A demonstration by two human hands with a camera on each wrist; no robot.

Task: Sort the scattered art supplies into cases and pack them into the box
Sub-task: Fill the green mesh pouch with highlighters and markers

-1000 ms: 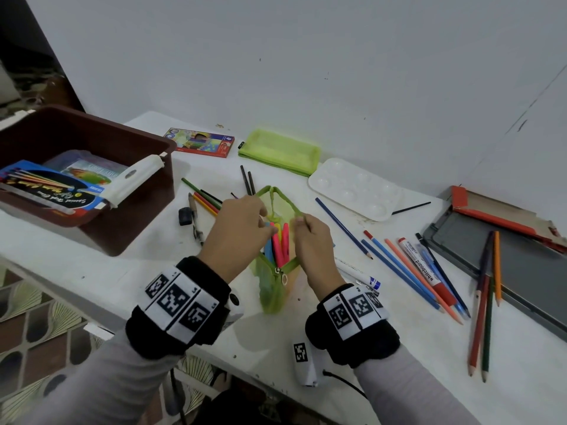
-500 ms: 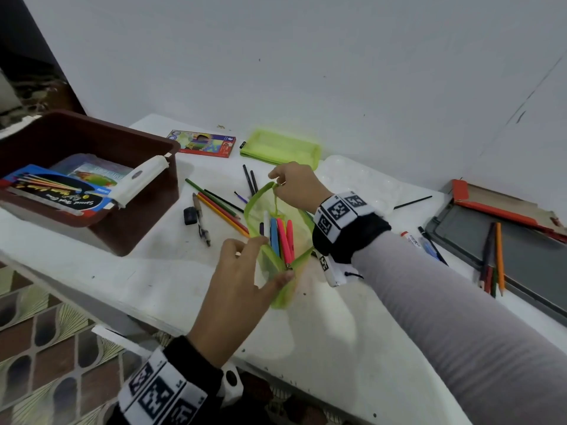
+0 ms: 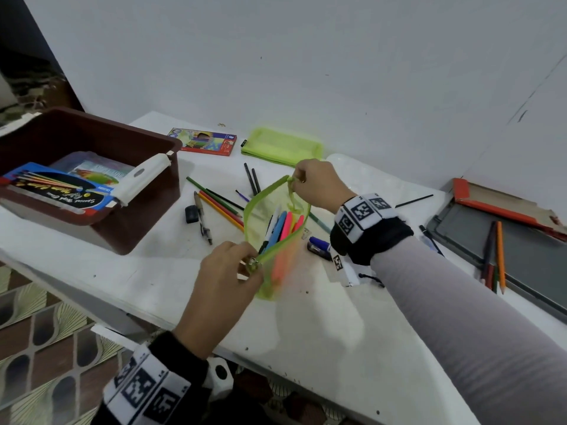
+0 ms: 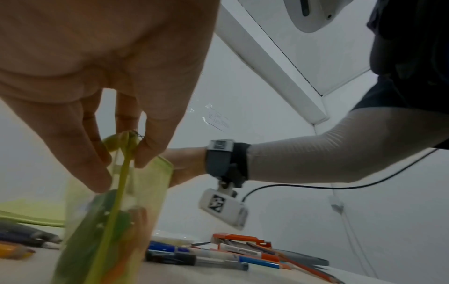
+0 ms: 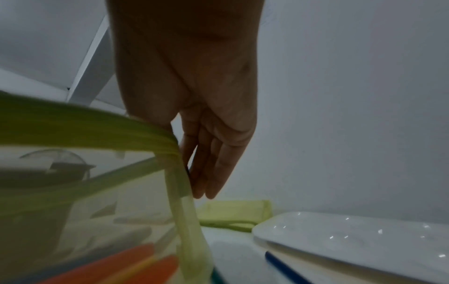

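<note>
A green mesh pencil case [image 3: 270, 240] stands lifted over the table's middle, its mouth open, with pink, blue and orange pens [image 3: 283, 225] inside. My left hand [image 3: 228, 271] pinches the zipper pull [image 3: 253, 265] at the case's near end; the pinch also shows in the left wrist view on the case [image 4: 121, 192]. My right hand [image 3: 316, 185] pinches the far end of the case by its loop [image 3: 291, 180], seen close up as the green strap [image 5: 172, 149]. The brown box [image 3: 147, 216] sits at the left with pencil packs [image 3: 55, 188] in it.
Loose coloured pencils [image 3: 221, 204], a sharpener [image 3: 191, 213] and a compass [image 3: 204, 222] lie between box and case. A second green case [image 3: 282, 147], a crayon pack [image 3: 204, 141] and a white palette [image 5: 352, 240] lie behind. A grey tray [image 3: 515, 265] with pencils [image 3: 495, 256] is at the right.
My right hand went from the near side of the case to its far end and stretched it. My left hand slid down to the near end and took the zipper pull.
</note>
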